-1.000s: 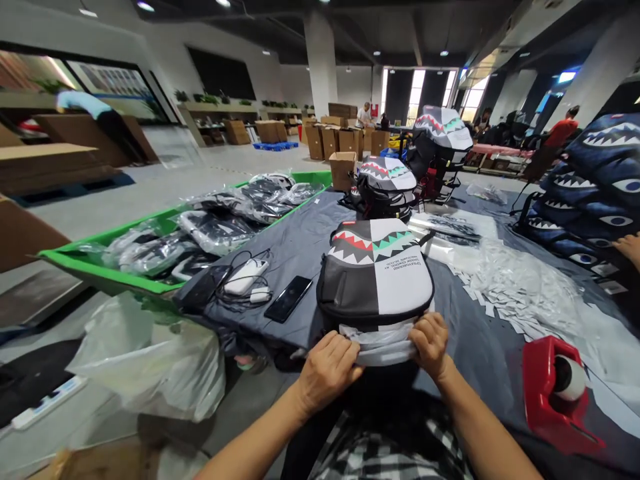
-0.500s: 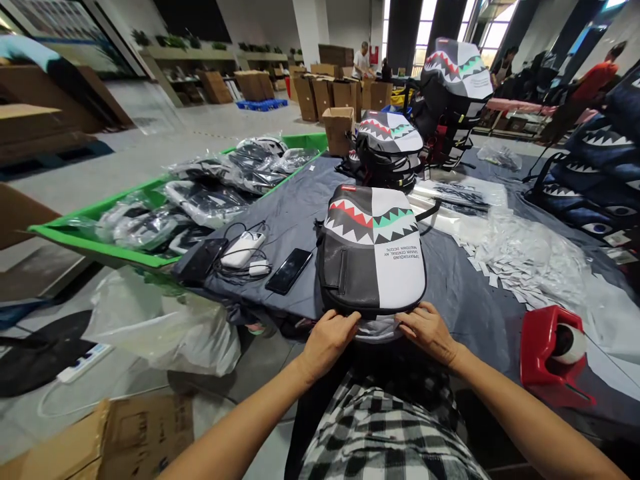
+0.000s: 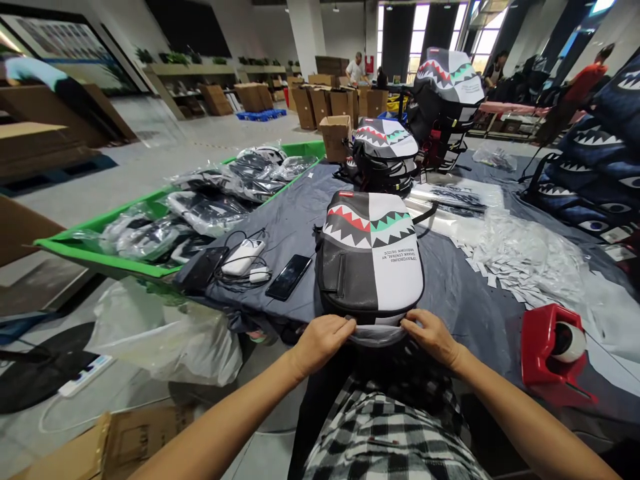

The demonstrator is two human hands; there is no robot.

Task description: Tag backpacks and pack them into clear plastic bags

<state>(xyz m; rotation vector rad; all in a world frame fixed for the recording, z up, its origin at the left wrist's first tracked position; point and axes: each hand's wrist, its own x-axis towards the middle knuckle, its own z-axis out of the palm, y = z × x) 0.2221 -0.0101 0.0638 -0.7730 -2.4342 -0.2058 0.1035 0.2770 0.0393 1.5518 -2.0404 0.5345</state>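
A black and white backpack (image 3: 373,267) with a red, green and white shark-mouth print lies flat on the cloth-covered table in front of me. At its near end shows the edge of a translucent plastic bag (image 3: 377,335). My left hand (image 3: 325,340) pinches this edge at the backpack's near left corner, thumb and fingers closed. On the near right corner, my right hand (image 3: 431,335) pinches the same plastic edge. Between the hands the plastic hangs in a shallow curve. How far the bag reaches around the backpack is hard to see.
Left of the backpack lie a phone (image 3: 289,277) and a white power bank (image 3: 243,257) with cables. A red tape dispenser (image 3: 553,353) stands at right, near white tags (image 3: 510,267). Stacked backpacks (image 3: 385,150) stand behind; a green-edged bin (image 3: 150,267) holds wrapped bags.
Both hands have shifted slightly down with the plastic edge, and more of it shows below the backpack. The backpack stays in place; the camera view has tilted a little.
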